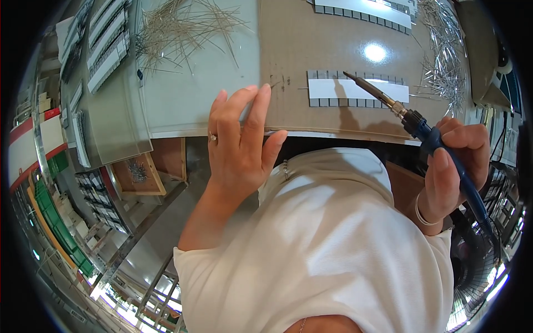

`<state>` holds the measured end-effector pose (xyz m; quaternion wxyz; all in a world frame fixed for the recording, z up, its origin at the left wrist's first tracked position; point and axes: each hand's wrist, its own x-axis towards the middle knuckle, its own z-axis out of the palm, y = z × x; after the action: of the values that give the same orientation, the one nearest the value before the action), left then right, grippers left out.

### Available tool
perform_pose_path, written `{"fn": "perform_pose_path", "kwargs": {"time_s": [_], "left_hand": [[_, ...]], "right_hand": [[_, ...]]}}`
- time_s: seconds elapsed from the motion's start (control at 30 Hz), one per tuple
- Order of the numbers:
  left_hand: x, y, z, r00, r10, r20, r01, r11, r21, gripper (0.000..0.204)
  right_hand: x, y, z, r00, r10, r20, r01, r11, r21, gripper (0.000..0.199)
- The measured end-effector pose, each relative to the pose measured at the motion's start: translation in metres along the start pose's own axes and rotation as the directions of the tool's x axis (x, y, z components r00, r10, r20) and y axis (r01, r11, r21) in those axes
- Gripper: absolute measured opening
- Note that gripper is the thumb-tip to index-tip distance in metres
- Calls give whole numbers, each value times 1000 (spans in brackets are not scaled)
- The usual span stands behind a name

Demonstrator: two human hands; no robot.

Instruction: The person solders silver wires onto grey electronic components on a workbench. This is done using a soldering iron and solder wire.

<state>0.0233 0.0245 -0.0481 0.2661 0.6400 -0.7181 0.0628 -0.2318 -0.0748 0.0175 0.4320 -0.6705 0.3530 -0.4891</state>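
A soldering iron (424,133) with a blue handle is gripped in my right hand (456,164), off the table's right front edge. Its bare metal tip points up and left, over a strip of small grey segments with a white band (355,89) along its middle. Whether the tip touches the strip I cannot tell. Short thin wire ends stick out at the strip's left end. My left hand (239,136), with a ring on one finger, reaches over the front edge left of the strip. Its fingers are stretched and the thumb stands apart, with nothing visible between them.
Thin wires (183,28) lie in a loose heap at the back left, and a pile of shiny metal strands (444,55) at the right. Another banded strip (366,11) sits farther back. Stacked strips (108,44) rest on a glass sheet (114,122) at left. Below is an open wooden drawer (147,183).
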Motion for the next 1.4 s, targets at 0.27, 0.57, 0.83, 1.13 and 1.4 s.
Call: {"fn": "perform_pose_path", "kwargs": {"time_s": [0.27,0.57,0.83,1.13,1.4], "left_hand": [[8,-13,-13,995,48,86,-49,999,5,41],[18,-17,-17,973,144,181,-142,990,-23,42],[17,-17,-16,969,140,205,-150,988,37,49],[16,-14,-12,973,148,177,-170,978,119,44],[18,-4,-15,970,165,179,-203,954,221,46]], "right_hand": [[0,-1,4,1000,5,-15,-5,1000,20,27],[-3,-2,2,998,13,56,-11,999,-34,26],[0,-8,10,987,41,156,-32,998,-61,30],[0,-16,32,972,166,165,-159,986,-53,34],[11,-17,28,921,38,387,21,989,-147,27]]}}
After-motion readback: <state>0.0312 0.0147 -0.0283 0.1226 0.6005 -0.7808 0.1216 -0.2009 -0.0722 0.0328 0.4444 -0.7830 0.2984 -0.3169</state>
